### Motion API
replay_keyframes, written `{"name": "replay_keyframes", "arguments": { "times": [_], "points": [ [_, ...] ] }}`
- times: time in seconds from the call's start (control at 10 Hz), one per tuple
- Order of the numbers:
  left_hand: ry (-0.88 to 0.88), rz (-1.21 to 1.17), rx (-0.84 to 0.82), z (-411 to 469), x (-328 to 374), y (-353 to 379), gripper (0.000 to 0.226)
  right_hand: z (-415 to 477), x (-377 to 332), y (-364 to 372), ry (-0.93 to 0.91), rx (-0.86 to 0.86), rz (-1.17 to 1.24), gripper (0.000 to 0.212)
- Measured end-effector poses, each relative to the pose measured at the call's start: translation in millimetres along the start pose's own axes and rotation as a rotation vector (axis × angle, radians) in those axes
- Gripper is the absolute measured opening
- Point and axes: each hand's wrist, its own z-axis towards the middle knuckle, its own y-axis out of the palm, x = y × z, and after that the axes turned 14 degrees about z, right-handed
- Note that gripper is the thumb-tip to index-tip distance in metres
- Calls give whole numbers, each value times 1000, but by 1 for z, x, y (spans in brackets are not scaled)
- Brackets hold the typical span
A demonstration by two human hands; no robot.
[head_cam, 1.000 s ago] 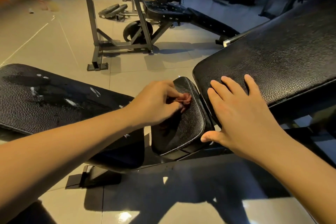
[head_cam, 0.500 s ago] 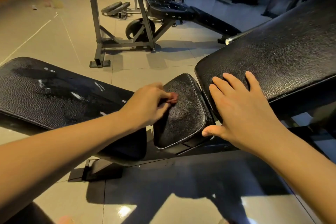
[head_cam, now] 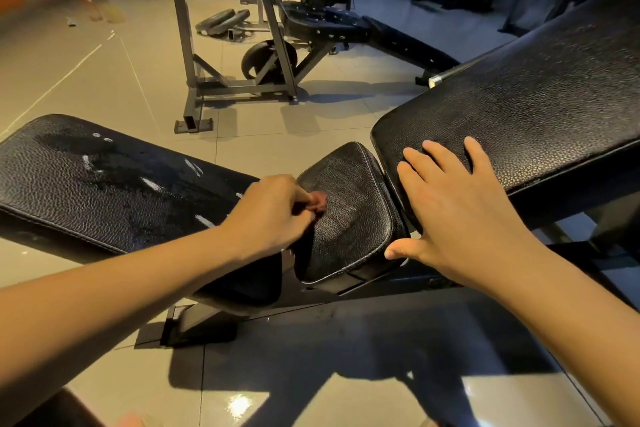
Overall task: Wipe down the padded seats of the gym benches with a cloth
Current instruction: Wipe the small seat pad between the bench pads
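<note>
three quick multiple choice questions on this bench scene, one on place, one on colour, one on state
1. The right hand rests on: A) the back pad B) the floor C) a weight plate
2. The cloth is: A) blue B) reddish C) white
3. The left hand is: A) flat open B) gripping the cloth C) out of view
Answers: 1 A, fingers lie flat on it; 2 B, a reddish wad shows; 3 B, fingers curl round it at the small seat pad.
</note>
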Motion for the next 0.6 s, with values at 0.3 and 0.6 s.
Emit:
{"name": "replay_keyframes", "arguments": {
  "times": [0.3, 0.6],
  "points": [
    [-47, 58, -16, -2, -3, 2, 24, 0, 0, 1, -9, 11, -1, 115],
    [34, 18, 10, -4, 9, -2, 23, 2, -2, -1, 1, -18, -17, 116]
  ]
}}
